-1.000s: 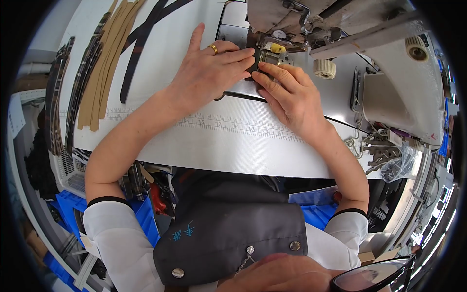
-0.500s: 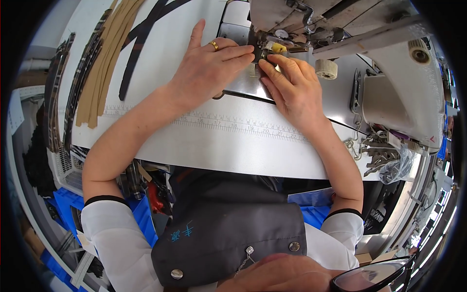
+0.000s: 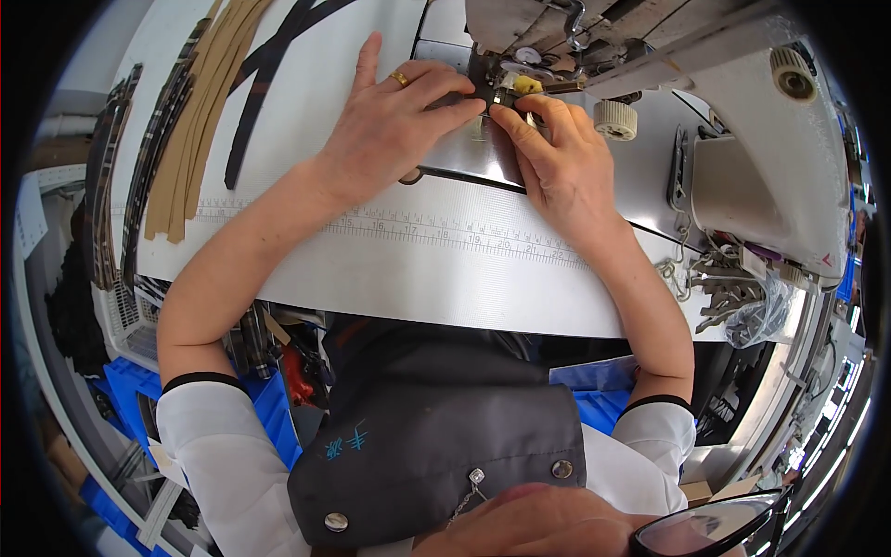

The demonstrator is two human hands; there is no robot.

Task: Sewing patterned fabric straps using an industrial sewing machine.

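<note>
My left hand [image 3: 394, 125] lies palm down at the left of the sewing machine's needle area [image 3: 506, 85]. Its little finger sticks out and the other fingers stretch toward a small dark piece [image 3: 482, 82] beside the presser foot. My right hand [image 3: 564, 158] is close in front of the needle, thumb and forefinger pinched together at the metal parts there. Whatever sits between those fingertips is too small to make out. A yellow part [image 3: 528, 84] shows just behind the right fingertips. Both hands rest over the shiny metal machine plate [image 3: 492, 158].
Tan strips [image 3: 200, 139], checked strips [image 3: 162, 139] and black strips [image 3: 251, 121] lie on the table's left. A printed ruler [image 3: 445, 232] runs along the white table. The machine arm [image 3: 770, 176] rises at right, with tweezers [image 3: 678, 167] and metal pieces [image 3: 729, 292] nearby.
Both hands have shifted slightly; the right fingertips moved a little left and the left fingers bent slightly more. The machine appears a bit farther left and up in the view.
</note>
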